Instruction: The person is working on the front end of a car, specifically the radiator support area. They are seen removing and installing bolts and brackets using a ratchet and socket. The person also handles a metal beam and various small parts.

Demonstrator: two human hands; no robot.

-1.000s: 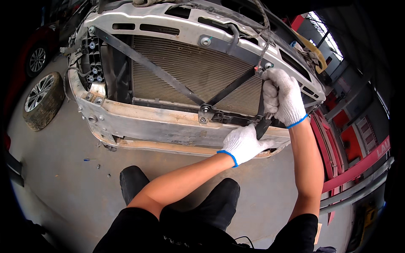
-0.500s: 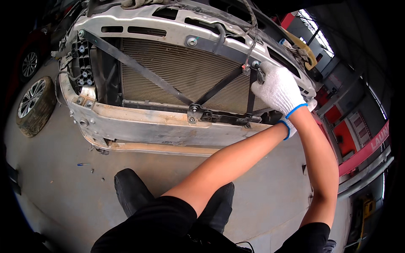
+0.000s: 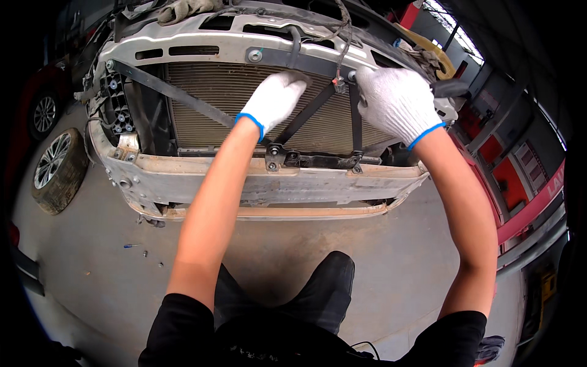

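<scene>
Gripping a black-handled tool (image 3: 449, 89), our right hand (image 3: 400, 103) is closed in its white glove, just beside the bolt (image 3: 351, 76) at the upper right of the silver front frame (image 3: 183, 34). We see the handle sticking out past the hand's right side; the working end is hidden from us.

Our left hand (image 3: 275, 98), also gloved, is in front of the radiator (image 3: 211, 104), near the short black brace (image 3: 309, 114). Its fingertips are blurred, so we can't make out whether it grips anything or touches the brace.

Between the hands we have a small plug (image 3: 339, 84), part red, on a hanging cable. Below, we get a centre bracket (image 3: 273, 159) where the short brace and the long brace (image 3: 171, 89) meet, just above the silver crossbar (image 3: 183, 178).

Elsewhere we note a crumpled grey glove (image 3: 189, 9) on top of the car front, a loose wheel (image 3: 61, 171) standing at left, and a small blue item (image 3: 131, 246) on the floor (image 3: 287, 241).
</scene>
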